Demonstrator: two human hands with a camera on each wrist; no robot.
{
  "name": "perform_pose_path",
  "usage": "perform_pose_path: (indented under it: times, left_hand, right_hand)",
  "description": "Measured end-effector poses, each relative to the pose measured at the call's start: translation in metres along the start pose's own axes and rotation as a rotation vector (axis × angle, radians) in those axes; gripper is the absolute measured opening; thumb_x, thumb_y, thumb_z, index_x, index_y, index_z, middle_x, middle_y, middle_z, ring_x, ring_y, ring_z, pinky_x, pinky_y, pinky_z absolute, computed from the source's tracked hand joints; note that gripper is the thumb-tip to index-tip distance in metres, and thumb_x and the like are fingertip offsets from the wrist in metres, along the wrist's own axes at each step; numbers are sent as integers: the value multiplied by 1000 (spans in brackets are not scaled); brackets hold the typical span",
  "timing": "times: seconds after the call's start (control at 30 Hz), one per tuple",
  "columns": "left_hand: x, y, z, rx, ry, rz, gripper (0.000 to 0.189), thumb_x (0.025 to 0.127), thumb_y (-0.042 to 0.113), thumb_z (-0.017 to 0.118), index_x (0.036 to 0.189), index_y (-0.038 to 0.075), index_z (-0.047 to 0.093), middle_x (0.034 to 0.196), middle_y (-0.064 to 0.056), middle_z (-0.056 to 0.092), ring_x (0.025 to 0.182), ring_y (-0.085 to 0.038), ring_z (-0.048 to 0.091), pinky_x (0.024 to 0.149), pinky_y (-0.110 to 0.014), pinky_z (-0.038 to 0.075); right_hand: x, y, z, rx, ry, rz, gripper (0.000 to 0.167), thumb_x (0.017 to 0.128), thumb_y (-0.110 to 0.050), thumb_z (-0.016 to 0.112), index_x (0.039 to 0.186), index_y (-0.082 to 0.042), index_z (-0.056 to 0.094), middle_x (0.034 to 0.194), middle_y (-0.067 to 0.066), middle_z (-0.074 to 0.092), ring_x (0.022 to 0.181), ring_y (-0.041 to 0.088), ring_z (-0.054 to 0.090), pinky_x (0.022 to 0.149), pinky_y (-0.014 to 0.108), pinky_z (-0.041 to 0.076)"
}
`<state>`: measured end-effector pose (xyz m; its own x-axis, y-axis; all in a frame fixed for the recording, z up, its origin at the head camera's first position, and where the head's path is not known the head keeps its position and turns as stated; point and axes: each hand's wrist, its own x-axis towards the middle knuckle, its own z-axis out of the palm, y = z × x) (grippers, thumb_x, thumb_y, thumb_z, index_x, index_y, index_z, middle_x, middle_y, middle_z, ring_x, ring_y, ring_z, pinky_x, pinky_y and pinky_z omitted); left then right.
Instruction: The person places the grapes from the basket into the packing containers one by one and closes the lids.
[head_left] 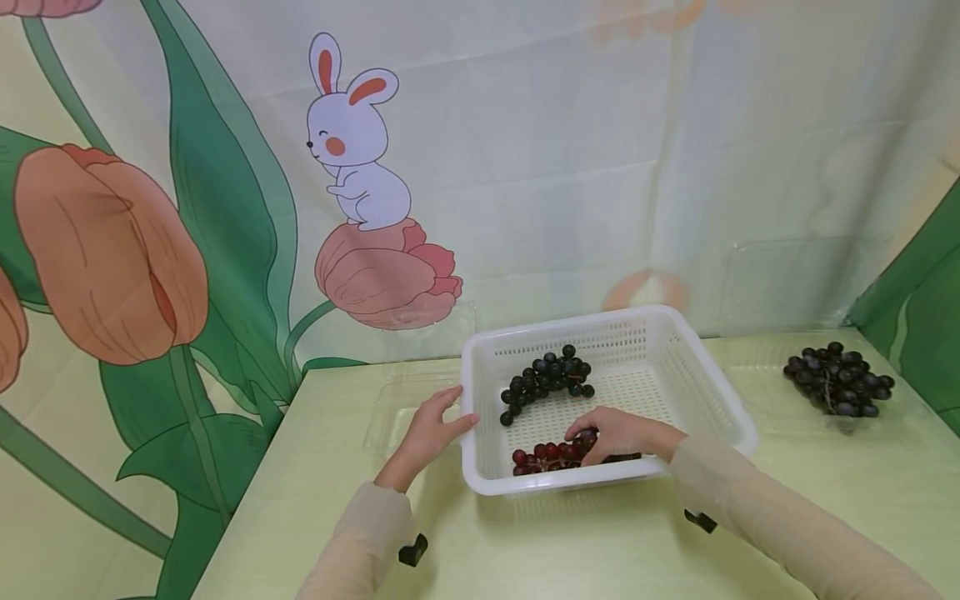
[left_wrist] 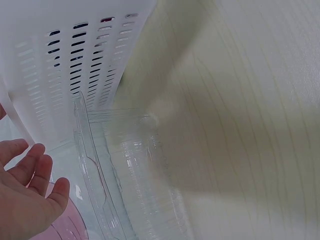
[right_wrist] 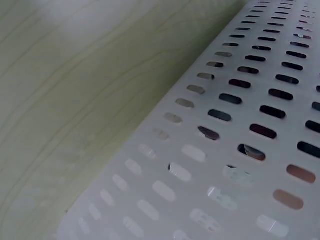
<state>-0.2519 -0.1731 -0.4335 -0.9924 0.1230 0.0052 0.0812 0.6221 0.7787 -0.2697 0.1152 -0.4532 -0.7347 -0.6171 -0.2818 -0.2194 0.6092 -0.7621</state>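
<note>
A white perforated plastic basket [head_left: 712, 383] stands on the table. Inside, a bunch of black grapes [head_left: 540, 379] lies toward the back left, and a bunch of red grapes [head_left: 551, 452] lies along the front wall. My right hand [head_left: 618, 435] reaches over the front rim and grips the red grapes, partly covering them. At the basket's left rim is my left hand [head_left: 431, 429], its fingertips touching the edge. The left wrist view shows the left hand's fingers [left_wrist: 42, 175] loosely spread beside the basket wall. In the right wrist view the basket wall hides the right hand almost entirely.
Left of the basket, partly behind my left hand, sits a clear plastic clamshell box [left_wrist: 150, 160]. Another clear box [head_left: 757, 354] stands at the right with its lid up, holding dark grapes [head_left: 838, 379]. A printed curtain [head_left: 525, 167] hangs behind the table.
</note>
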Motion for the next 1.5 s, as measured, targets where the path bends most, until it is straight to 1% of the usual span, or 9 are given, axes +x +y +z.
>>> perform_pose_path:
  times: [0.13,0.23,0.37,0.53,0.77,0.93,1.13,1.37,1.5]
  left_hand:
    - [0,0,0,7,5,6,60,82,23,62,132,-1,39,135,-20,39,126,-34,33,100,-49,30]
    - [0,0,0,10,7,8,60,82,23,62,131,-1,39,135,-20,39,126,-34,33,100,-50,29]
    - [0,-1,0,10,11,16,60,82,23,62,131,-2,39,134,-20,39,126,-34,33,100,-49,29]
    - [1,-3,1,11,14,23,60,82,22,62,131,-2,39,134,-20,40,126,-34,34,100,-49,30]
    - [1,-3,1,3,12,12,60,82,22,62,131,-2,39,135,-19,39,126,-34,33,101,-49,29]
    - [1,-2,1,-7,13,20,60,82,22,63,131,-3,39,134,-20,40,126,-34,34,101,-49,29]
    - [1,-3,1,-4,13,29,60,81,21,63,131,-3,39,133,-21,40,126,-34,34,101,-49,30]
    - [1,-4,1,0,9,26,61,82,23,62,132,-2,38,134,-19,40,126,-33,34,101,-49,29]
    - [1,-5,1,4,9,27,61,82,24,62,132,-1,38,134,-19,40,126,-33,34,101,-49,29]
  right_hand:
    - [0,0,0,-13,3,-15,41,71,-7,70,110,-8,60,125,15,50,112,28,47,79,35,47]
    - [0,0,0,-3,6,-15,39,70,-5,70,108,-10,61,120,12,53,95,20,51,71,30,46]
    - [0,-1,-1,31,5,-23,38,69,-2,69,106,-8,61,108,9,58,76,15,44,63,26,43]
    - [0,0,-2,79,13,-47,41,69,-1,68,108,-1,58,93,9,59,69,15,42,61,28,42]
    - [2,3,-2,136,90,-30,38,71,-4,67,108,-1,57,113,15,51,77,17,49,65,30,45]
    - [-1,0,-4,187,129,-33,39,72,-7,67,109,-1,56,114,17,51,84,20,47,68,31,44]
    - [-4,-1,-7,236,139,-22,43,74,-9,67,114,-1,54,105,16,53,80,19,49,68,30,45]
    - [-5,-2,-9,244,119,21,52,73,-11,68,121,-3,50,124,17,45,96,23,47,75,34,45]
    - [-4,-1,-9,246,109,34,56,72,-10,69,123,-3,48,127,19,42,98,24,47,77,36,45]
